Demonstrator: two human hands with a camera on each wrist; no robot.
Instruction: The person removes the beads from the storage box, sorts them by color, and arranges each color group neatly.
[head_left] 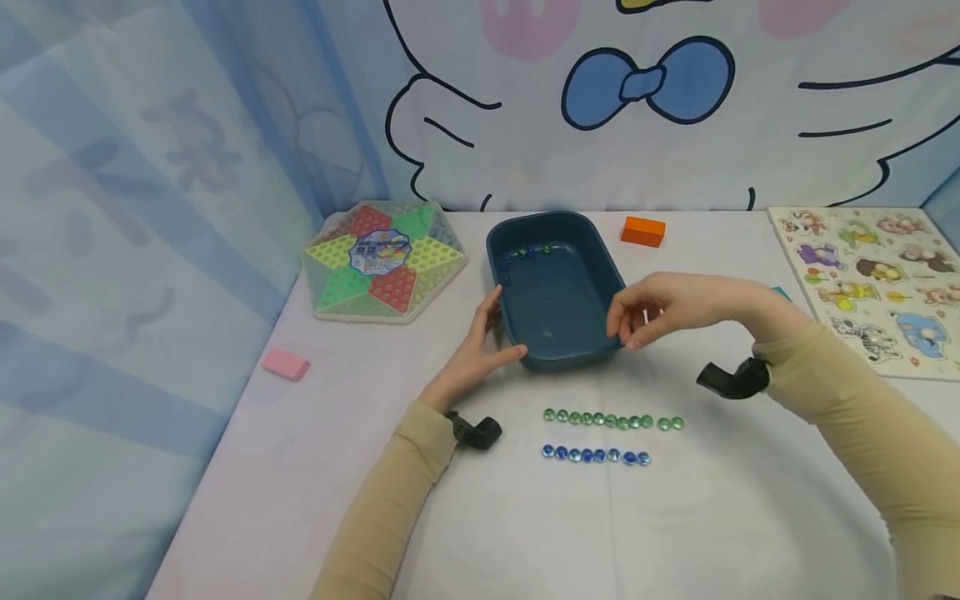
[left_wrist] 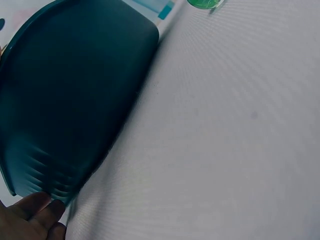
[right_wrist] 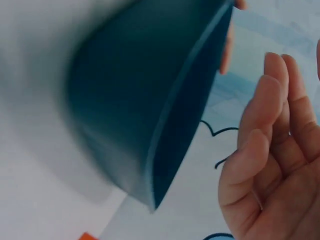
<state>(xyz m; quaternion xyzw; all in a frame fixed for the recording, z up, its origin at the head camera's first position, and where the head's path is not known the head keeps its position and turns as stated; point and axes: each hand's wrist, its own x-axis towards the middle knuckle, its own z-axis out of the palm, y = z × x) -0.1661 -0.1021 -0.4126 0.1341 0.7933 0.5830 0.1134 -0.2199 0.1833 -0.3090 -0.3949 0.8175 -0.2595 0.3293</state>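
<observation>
My left sleeve [head_left: 386, 508] and right sleeve [head_left: 855, 425] are plain beige, softly creased. I also wear a black, curved device [head_left: 480, 433] at each wrist.

i've room between tub [head_left: 558, 310] and green bead row [head_left: 611, 422]; orange block [head_left: 642, 232] obstructs near tub's far right corner.

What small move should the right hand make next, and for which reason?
Probably the right hand should reach into the basin and pinch one blue bead: this hand looks empty near the rim, the left hand touches the basin, beads lie inside, and the blue row is shorter than the green row.
</observation>
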